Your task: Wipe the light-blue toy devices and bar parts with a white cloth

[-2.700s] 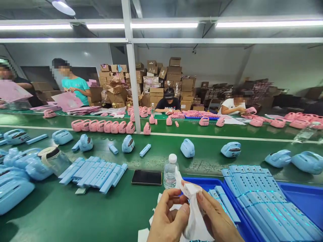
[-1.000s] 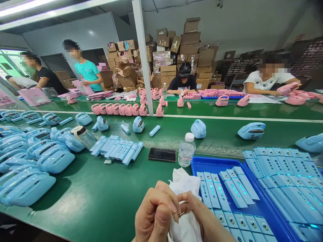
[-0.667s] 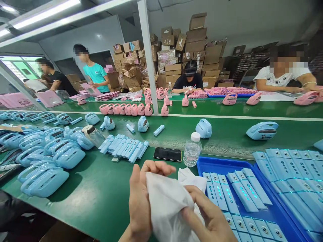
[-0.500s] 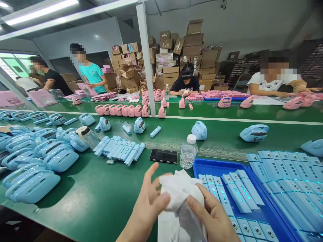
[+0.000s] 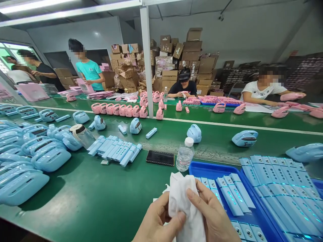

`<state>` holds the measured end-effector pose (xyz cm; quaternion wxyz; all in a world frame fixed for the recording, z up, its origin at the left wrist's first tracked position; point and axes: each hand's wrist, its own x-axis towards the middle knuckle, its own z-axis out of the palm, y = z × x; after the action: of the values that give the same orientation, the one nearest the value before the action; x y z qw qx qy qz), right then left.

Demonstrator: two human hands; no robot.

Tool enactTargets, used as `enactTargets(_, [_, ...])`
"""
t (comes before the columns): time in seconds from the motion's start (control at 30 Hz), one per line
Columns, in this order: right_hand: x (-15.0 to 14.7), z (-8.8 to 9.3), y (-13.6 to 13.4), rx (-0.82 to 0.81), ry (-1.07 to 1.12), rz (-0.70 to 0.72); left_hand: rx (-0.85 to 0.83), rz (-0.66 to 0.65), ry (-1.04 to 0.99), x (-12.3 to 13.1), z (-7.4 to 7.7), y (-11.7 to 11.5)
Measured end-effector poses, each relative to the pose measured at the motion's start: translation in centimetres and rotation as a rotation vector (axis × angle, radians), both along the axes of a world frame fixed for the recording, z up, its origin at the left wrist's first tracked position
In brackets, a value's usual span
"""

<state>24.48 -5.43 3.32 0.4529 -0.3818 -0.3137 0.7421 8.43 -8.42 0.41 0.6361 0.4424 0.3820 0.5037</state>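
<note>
A crumpled white cloth (image 5: pixel 179 190) is gripped between my two hands at the bottom centre, its lower part hanging down out of view. My left hand (image 5: pixel 159 220) holds its left side, thumb pressed on the front. From the right, my right hand (image 5: pixel 213 213) pinches it with the thumb in front and the fingers behind. Whether anything is wrapped inside the cloth cannot be seen. Just right of my right hand lies a blue tray (image 5: pixel 205 167) with light-blue bar-shaped pieces (image 5: pixel 230 195), some showing lit dots. A clear plastic bottle (image 5: pixel 185 156) stands behind the cloth.
A black phone (image 5: pixel 160 158) lies beside a row of light-blue bars (image 5: pixel 114 149). Glossy blue handled cases (image 5: pixel 51 156) crowd the left, near a clear jug (image 5: pixel 82 134). More blue bars (image 5: pixel 280 181) are stacked at right. Beyond a white post (image 5: pixel 146 60), several people work among pink cases (image 5: pixel 121 110).
My left hand's spread fingers have closed onto the cloth. The cloth is now bunched narrower and more upright. The view has shifted slightly.
</note>
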Motion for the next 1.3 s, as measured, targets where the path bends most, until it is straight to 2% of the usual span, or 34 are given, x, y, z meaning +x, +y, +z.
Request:
enactTargets(0.1, [0.6, -0.4, 0.8, 0.251, -0.387, -0.039, -0.004, 0.02, 0.107, -0.2, -0.5, 0.1])
enactTargets(0.17, [0.9, -0.6, 1.0, 0.334, -0.556, -0.111, -0.032, 0.015, 0.09, -0.8, -0.3, 0.3])
enactTargets(0.23, [0.7, -0.8, 0.8, 0.313, -0.497, -0.111, -0.081, 0.063, 0.048, -1.1, 0.3, 0.5])
enactTargets(0.3, [0.1, -1.3, 0.6, 0.245, -0.353, -0.035, -0.117, 0.153, -0.003, -0.9, 0.8, 0.6])
enactTargets(0.4, [-0.4, -2.7, 1.1, 0.299, -0.423, -0.056, -0.198, 0.245, -0.121, -0.3, 1.4, 1.0])
enactTargets(0.5, [0.6, -4.0, 3.8, 0.406, -0.616, -0.252, -0.293, 0.308, -0.226, -0.2, 1.3, 1.3])
enactTargets(0.6, [2.0, -4.4, 8.2, 0.488, -0.709, -0.402, -0.392, 0.368, -0.302, -0.9, 0.5, 1.4])
enactTargets(0.67, [2.2, -4.5, 10.9, 0.547, -0.751, -0.376, -0.394, 0.336, -0.34, -1.5, -0.2, 1.2])
enactTargets(0.73, [1.7, -4.6, 12.8, 0.597, -0.786, -0.294, -0.323, 0.257, -0.331, -2.1, -0.9, 1.0])
enactTargets(0.83, [0.4, -4.9, 14.3, 0.65, -0.854, -0.238, -0.218, 0.219, -0.209, -2.8, -1.4, 0.7])
enactTargets(0.97, [-0.7, -4.5, 13.4, 0.756, -0.922, -0.252, -0.136, 0.348, 0.012, -3.3, -1.2, 0.7])
enactTargets(1.07, [-0.4, -3.3, 11.4, 0.909, -0.932, -0.197, -0.168, 0.382, 0.039, -3.8, -0.8, 1.1])
enactTargets(1.2, [0.7, -2.1, 9.4, 1.293, -1.133, -0.012, -0.166, 0.328, 0.013, -4.4, -0.5, 1.6])
enactTargets(1.3, [1.1, -2.2, 8.9, 1.523, -1.338, 0.043, -0.152, 0.267, -0.015, -4.4, -0.4, 1.7])
